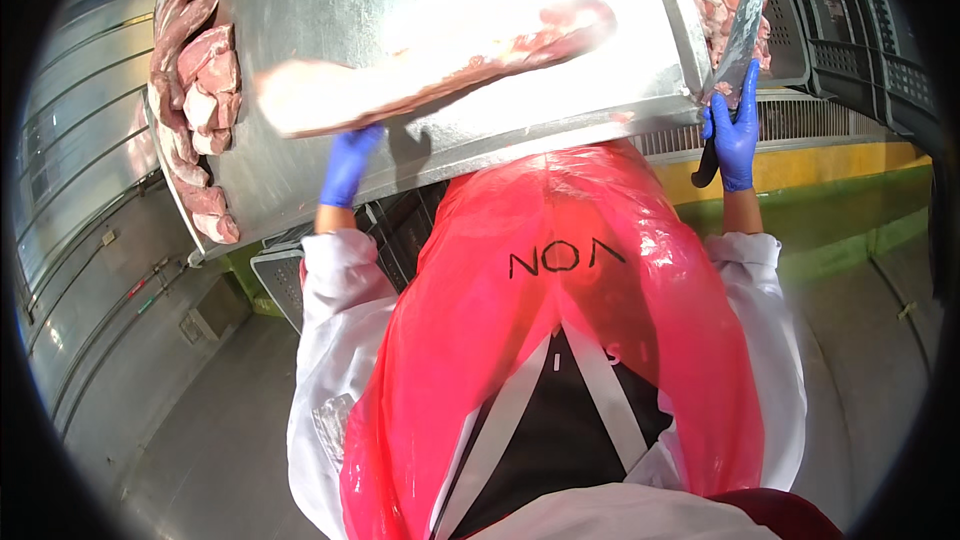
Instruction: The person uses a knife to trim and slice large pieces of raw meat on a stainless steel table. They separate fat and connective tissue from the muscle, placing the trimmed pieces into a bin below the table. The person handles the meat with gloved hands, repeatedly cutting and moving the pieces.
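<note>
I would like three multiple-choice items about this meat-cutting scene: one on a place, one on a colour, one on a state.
1. Where does the pile of cut meat pieces lie?
A. at the left edge of the metal table
B. on the floor
C. on the apron

2. What colour are the gloves?
A. white
B. blue
C. green

3. What does the right hand do?
A. hangs empty
B. presses on the long meat slab
C. grips a knife

Answers: 1 A, the pieces lie along the table's left rim. 2 B, both hands show blue gloves. 3 C, its fingers close around the handle, blade pointing away; the left hand touches the slab.
</note>
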Available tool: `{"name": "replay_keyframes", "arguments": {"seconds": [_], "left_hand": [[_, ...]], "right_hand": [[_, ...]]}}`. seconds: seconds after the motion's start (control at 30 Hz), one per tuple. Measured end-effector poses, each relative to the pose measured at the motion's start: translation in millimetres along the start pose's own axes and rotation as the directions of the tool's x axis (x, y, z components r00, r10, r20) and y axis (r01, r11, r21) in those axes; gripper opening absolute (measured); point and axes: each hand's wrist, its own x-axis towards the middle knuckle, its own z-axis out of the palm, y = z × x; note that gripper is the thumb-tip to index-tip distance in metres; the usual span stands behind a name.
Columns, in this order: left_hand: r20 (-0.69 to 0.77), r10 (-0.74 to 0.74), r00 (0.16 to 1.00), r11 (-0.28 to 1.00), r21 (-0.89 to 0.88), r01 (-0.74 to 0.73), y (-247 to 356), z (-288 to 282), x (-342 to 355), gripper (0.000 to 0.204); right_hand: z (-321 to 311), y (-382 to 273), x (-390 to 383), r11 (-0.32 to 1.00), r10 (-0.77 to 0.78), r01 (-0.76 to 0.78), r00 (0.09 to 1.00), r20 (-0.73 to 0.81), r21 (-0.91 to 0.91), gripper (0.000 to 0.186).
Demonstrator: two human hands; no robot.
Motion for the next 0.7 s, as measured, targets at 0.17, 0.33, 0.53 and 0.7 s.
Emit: {"name": "replay_keyframes", "arguments": {"seconds": [0.17,0.33,0.53,0.7], "left_hand": [[0.204,0.713,0.671,0.447,0.606,-0.658,61.9,134.7,-20.7,0.03],[0.347,0.855,0.386,0.138,0.565,-0.813,117.0,235.4,30.1,0.023],[0.328,0.83,0.451,0.174,0.616,-0.768,121.9,254.0,75.5,0.015],[0.233,0.731,0.641,0.399,0.616,-0.679,129.4,258.7,82.7,0.014]], "right_hand": [[1.6,10.9,-9.5,0.999,0.048,-0.048,0.999,-0.003,0.013,0.082],[23.5,-5.0,-4.7,0.999,0.05,-0.05,0.999,0.014,-0.014,0.082],[31.3,-0.9,-10.4,0.999,0.007,-0.006,0.999,0.049,-0.036,0.081],[62.5,0.3,-3.7,0.96,-0.03,0.074,0.986,0.164,-0.268,0.077]]}}
